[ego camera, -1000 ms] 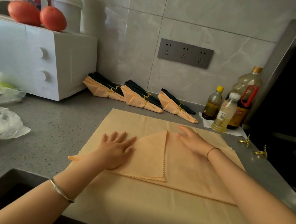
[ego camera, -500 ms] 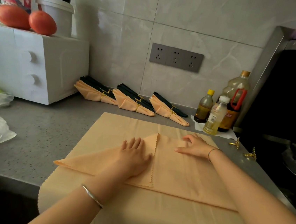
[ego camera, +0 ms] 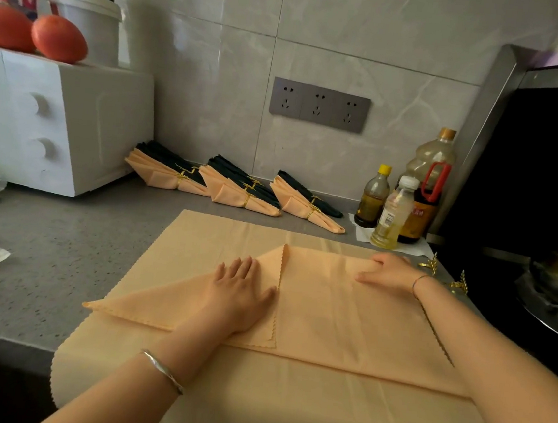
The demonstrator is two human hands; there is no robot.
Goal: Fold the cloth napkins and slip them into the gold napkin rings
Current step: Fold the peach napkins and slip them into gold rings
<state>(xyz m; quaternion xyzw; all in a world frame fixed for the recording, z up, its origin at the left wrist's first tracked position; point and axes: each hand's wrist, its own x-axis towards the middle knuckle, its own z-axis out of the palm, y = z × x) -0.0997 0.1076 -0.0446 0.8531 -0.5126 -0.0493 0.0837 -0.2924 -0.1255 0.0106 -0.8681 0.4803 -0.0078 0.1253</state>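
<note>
Left hand [ego camera: 241,290]: flat, fingers straight, pinning the turned-in left flap.
Napkin [ego camera: 346,315]: peach, part-folded, lying on a spread cloth [ego camera: 251,398] over the tabletop [ego camera: 59,257].
Right hand [ego camera: 388,271]: on the far right fold, fingers bent; I can't tell if it pinches.
My call: bring the right corner to the scalloped centre edge, then crease.
Gold rings [ego camera: 428,264]: just beyond my right wrist.
</note>
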